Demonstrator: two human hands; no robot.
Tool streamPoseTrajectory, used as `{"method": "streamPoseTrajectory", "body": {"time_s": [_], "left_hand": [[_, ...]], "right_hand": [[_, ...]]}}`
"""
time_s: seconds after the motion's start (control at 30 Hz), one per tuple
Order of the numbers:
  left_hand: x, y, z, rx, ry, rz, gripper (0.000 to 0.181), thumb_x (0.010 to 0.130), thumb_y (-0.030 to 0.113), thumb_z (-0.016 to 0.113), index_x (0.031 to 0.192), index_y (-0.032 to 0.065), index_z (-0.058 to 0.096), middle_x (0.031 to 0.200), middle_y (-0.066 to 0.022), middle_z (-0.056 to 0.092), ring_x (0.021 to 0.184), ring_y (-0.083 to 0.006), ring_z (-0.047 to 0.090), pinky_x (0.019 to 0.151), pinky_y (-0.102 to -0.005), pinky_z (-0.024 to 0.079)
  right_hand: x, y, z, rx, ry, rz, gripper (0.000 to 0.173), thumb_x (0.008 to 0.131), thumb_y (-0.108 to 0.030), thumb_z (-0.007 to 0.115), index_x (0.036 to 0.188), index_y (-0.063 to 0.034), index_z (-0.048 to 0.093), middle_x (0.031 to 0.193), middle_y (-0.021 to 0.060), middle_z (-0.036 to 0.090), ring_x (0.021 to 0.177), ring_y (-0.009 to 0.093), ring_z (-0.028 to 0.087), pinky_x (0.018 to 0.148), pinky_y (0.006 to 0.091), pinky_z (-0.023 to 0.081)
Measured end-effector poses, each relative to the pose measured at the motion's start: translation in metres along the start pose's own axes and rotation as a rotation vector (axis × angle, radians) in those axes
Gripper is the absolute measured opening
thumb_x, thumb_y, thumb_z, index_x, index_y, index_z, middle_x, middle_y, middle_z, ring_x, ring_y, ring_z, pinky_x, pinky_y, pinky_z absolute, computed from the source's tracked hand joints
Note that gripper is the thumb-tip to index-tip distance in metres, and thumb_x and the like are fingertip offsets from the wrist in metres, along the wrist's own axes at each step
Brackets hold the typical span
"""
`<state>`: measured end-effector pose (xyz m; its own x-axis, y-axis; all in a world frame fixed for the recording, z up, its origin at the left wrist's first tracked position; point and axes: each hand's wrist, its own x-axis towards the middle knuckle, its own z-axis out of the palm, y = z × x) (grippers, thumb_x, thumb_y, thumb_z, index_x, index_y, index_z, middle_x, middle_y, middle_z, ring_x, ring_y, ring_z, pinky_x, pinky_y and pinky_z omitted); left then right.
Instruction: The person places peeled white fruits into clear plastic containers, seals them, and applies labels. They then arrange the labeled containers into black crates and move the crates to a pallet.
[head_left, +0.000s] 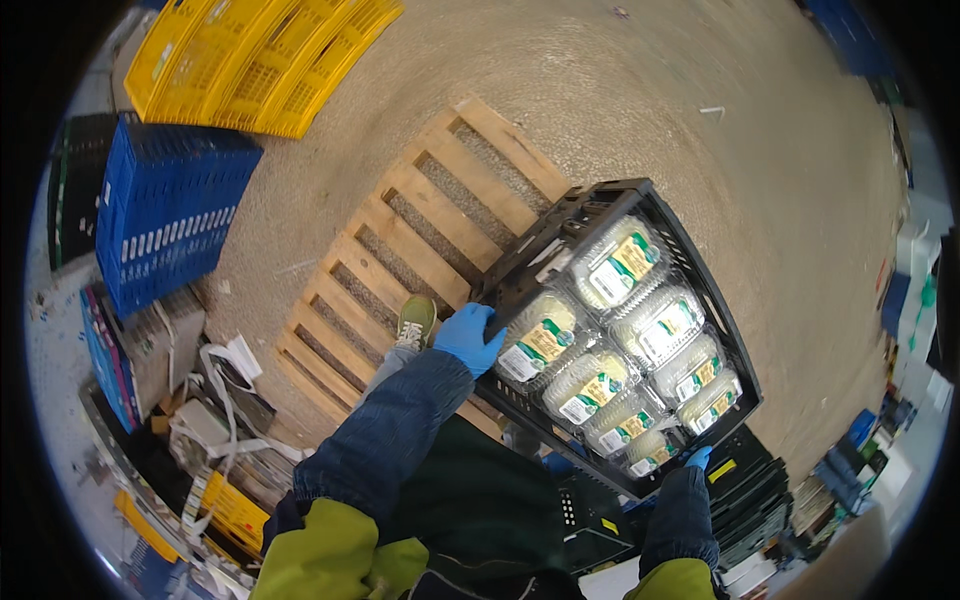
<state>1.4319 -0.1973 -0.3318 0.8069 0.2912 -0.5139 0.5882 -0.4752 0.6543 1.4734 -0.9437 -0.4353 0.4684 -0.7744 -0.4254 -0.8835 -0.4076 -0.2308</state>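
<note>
A black plastic crate (703, 266) is held tilted in front of me, partly over a wooden pallet (420, 202). Several clear plastic clamshell packs (596, 386) lie in it in two rows, with pale contents and labels that bear writing. My left hand (466, 341), in a blue glove, grips the crate's left side, its fingers curled over the edge. At the near right end is my right hand (699, 457), also gloved in blue. Only a little of it shows past the sleeve and it appears to hold the crate there; its fingers are mostly hidden.
Stacked black crates (750, 502) stand at the lower right, close to my right arm. To the left are blue crates (176, 202) and yellow crates (255, 67). Cardboard and white straps (225, 405) lie at the lower left. A green shoe (417, 319) is at the pallet.
</note>
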Motion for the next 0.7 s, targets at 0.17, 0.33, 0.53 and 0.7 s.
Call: {"method": "streamPoseTrajectory", "body": {"time_s": [0.17, 0.33, 0.53, 0.7], "left_hand": [[-0.001, -0.004, -0.006, 0.08, 0.014, 0.038, 0.038, 0.08, 0.031, 0.056, 0.103, 0.0008, 0.053, 0.099, -0.0169, 0.052, 0.088, -0.0349, 0.052, 0.076, -0.0439, 0.043], [-0.001, -0.011, -0.003, 0.071, -0.01, 0.051, 0.035, 0.078, 0.028, 0.057, 0.102, 0.0028, 0.053, 0.096, -0.0152, 0.051, 0.088, -0.0329, 0.052, 0.075, -0.0431, 0.043], [-0.007, -0.013, -0.013, 0.062, -0.022, 0.045, 0.029, 0.079, 0.026, 0.058, 0.094, 0.0018, 0.054, 0.092, -0.0154, 0.05, 0.085, -0.0325, 0.052, 0.071, -0.0433, 0.044], [-0.009, -0.01, -0.019, -0.086, 0.016, -0.009, 0.037, 0.078, 0.028, 0.06, 0.1, -0.0002, 0.054, 0.096, -0.0163, 0.052, 0.089, -0.0318, 0.054, 0.074, -0.0404, 0.045]], "right_hand": [[-0.05, -0.033, 0.029, -0.116, 0.028, 0.014, 0.063, 0.088, -0.045, 0.039, 0.117, 0.0099, 0.045, 0.115, 0.0267, 0.052, 0.103, 0.038, 0.051, 0.088, 0.0385, 0.041], [-0.085, -0.044, 0.014, -0.163, 0.103, -0.068, 0.061, 0.086, -0.043, 0.042, 0.115, 0.0104, 0.046, 0.112, 0.0273, 0.053, 0.1, 0.038, 0.053, 0.086, 0.0391, 0.042], [-0.091, -0.04, 0.017, -0.173, 0.107, -0.165, 0.058, 0.085, -0.041, 0.045, 0.111, 0.0109, 0.048, 0.109, 0.0279, 0.054, 0.097, 0.038, 0.054, 0.083, 0.0398, 0.044], [-0.084, -0.046, 0.034, -0.424, 0.315, -0.043, 0.043, 0.083, -0.031, 0.052, 0.1, 0.0082, 0.052, 0.095, 0.023, 0.059, 0.083, 0.033, 0.059, 0.071, 0.0421, 0.049]]}}
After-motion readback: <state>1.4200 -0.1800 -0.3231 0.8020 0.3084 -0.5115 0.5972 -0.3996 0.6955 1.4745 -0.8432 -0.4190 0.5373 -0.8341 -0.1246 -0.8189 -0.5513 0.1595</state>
